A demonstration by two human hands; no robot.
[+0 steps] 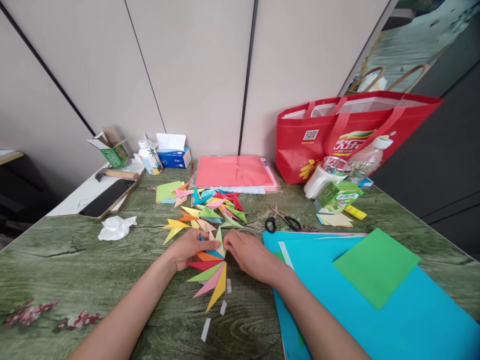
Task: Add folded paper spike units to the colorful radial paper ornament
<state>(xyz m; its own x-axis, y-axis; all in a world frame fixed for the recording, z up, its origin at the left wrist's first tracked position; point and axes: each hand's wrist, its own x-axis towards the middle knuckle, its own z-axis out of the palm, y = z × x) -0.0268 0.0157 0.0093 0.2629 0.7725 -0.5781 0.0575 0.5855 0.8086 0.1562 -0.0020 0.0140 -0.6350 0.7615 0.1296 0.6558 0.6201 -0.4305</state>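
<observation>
A fan of folded paper points in red, green, pink, yellow and orange (212, 277) lies on the green wood-grain table (93, 270) in front of me. My left hand (189, 248) pinches its upper left side with curled fingers. My right hand (249, 255) presses closed fingers on the top of the same fan from the right. Just behind the hands lies a loose heap of several more folded coloured paper points (210, 210). Small white paper strips (223, 307) lie below the fan.
Black-handled scissors (281, 220) lie behind my right hand. Large blue sheets (375, 320) with a green square (375, 265) cover the right. Pink paper stack (234, 172), red bag (337, 132), phone (107, 197), crumpled tissue (116, 227), tissue box (172, 152) and bottles (150, 157) stand further back.
</observation>
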